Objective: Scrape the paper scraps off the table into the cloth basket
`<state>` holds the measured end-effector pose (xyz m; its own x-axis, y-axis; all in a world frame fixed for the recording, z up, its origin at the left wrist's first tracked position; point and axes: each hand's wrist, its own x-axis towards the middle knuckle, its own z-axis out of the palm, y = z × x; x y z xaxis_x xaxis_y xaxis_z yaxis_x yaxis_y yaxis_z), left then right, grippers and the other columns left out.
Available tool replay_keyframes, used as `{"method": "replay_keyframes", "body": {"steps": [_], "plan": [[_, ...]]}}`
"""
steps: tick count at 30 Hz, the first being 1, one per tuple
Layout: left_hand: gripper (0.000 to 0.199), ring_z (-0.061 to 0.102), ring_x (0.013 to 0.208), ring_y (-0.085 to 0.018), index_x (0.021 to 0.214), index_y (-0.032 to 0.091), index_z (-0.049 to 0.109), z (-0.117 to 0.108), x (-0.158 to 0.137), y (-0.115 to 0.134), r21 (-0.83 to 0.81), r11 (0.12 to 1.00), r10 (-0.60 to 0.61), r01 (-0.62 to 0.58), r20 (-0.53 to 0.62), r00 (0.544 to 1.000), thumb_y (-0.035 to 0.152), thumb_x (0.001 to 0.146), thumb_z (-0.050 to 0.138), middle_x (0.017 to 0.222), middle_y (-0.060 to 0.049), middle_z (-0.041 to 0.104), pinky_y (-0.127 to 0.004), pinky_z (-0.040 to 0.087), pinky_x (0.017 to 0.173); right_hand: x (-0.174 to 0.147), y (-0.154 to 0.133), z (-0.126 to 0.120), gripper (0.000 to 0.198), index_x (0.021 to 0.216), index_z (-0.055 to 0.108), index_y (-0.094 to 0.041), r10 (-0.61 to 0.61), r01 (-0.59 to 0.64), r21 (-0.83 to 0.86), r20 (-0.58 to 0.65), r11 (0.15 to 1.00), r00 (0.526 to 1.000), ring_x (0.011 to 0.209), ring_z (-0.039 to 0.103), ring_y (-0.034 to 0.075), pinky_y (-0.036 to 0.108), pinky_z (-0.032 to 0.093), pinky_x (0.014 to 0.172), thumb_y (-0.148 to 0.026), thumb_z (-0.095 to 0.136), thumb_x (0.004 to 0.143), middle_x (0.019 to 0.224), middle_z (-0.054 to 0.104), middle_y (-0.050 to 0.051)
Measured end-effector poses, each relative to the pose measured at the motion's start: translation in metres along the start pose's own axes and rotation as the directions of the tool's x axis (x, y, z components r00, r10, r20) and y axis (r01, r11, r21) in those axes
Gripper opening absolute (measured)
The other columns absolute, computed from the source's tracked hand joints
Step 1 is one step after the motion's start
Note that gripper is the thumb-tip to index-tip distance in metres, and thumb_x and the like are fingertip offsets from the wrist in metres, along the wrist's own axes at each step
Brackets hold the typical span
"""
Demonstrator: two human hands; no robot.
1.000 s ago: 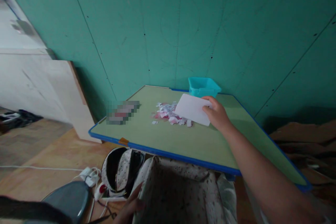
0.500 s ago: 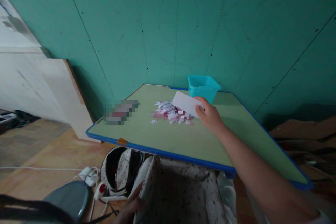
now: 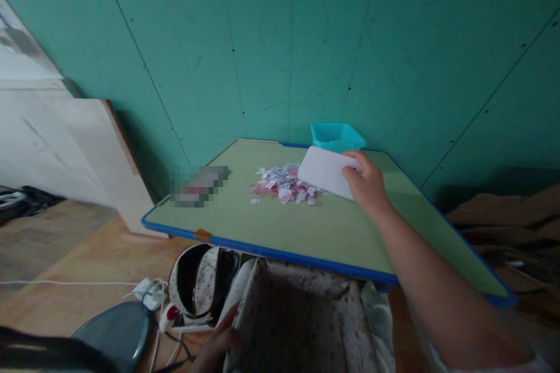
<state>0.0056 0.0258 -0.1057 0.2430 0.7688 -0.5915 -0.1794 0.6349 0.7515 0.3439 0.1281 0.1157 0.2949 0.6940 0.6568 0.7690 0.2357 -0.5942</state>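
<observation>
from here i see the right hand [image 3: 367, 183] pinching a card [image 3: 326, 169] at the right side of the scraps [image 3: 280, 180] heaped on the tabletop [image 3: 280, 230]. nearer, the left hand [image 3: 225, 338] grips the bin [image 3: 301, 277] by its left rim. a blue tub [image 3: 335, 136] stands far, behind the card.

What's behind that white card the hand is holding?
Behind the white card, the blue tub shows its top, and paper scraps peek out beside it. The tub's bottom and whatever the card covers can't be seen.
</observation>
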Motion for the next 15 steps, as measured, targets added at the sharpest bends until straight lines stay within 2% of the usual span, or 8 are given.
{"method": "replay_keyframes", "body": {"steps": [3,5,10,15], "plan": [[0.026,0.045,0.040,-0.013,0.056,0.022,0.060,0.0018,-0.0027,0.0024,-0.025,0.998,-0.064,0.065,0.009,0.998,0.005,0.036,0.058,0.029,0.009,0.046,-0.026,0.033,0.048,-0.0010,0.0004,-0.0027,0.029,0.089,0.062,-0.019,-0.040,0.044,-0.083,0.052,0.996,0.998,0.062,0.054,0.017,0.026,0.040,0.058,-0.022,0.045,0.066,0.076,0.063,0.003],[0.025,0.045,0.041,-0.014,0.054,0.022,0.059,0.0016,-0.0024,0.0021,-0.030,0.997,-0.077,0.078,0.015,0.997,0.006,0.036,0.058,0.030,0.009,0.048,-0.026,0.033,0.049,-0.0032,0.0005,-0.0022,0.030,0.091,0.062,-0.020,-0.077,0.091,-0.144,0.101,0.985,0.992,0.060,0.054,0.016,0.026,0.039,0.057,-0.023,0.045,0.067,0.074,0.064,0.003],[0.029,0.050,0.050,-0.018,0.058,0.020,0.058,-0.0012,0.0016,-0.0031,-0.016,1.000,-0.027,0.027,0.013,1.000,0.005,0.035,0.059,0.032,0.007,0.046,-0.027,0.035,0.053,-0.0080,0.0015,0.0036,0.034,0.102,0.058,-0.020,-0.209,0.252,-0.239,0.192,0.938,0.959,0.067,0.058,0.018,0.027,0.040,0.060,-0.024,0.040,0.073,0.085,0.066,0.005],[0.033,0.047,0.049,-0.016,0.066,0.019,0.060,-0.0021,0.0014,-0.0061,0.048,0.997,0.067,-0.065,-0.038,0.997,0.000,0.039,0.055,0.033,0.008,0.043,-0.025,0.031,0.050,-0.0075,0.0041,0.0058,0.035,0.106,0.055,-0.019,-0.242,0.286,-0.271,0.184,0.919,0.953,0.075,0.059,0.020,0.028,0.042,0.064,-0.024,0.039,0.076,0.091,0.065,0.007]]}}
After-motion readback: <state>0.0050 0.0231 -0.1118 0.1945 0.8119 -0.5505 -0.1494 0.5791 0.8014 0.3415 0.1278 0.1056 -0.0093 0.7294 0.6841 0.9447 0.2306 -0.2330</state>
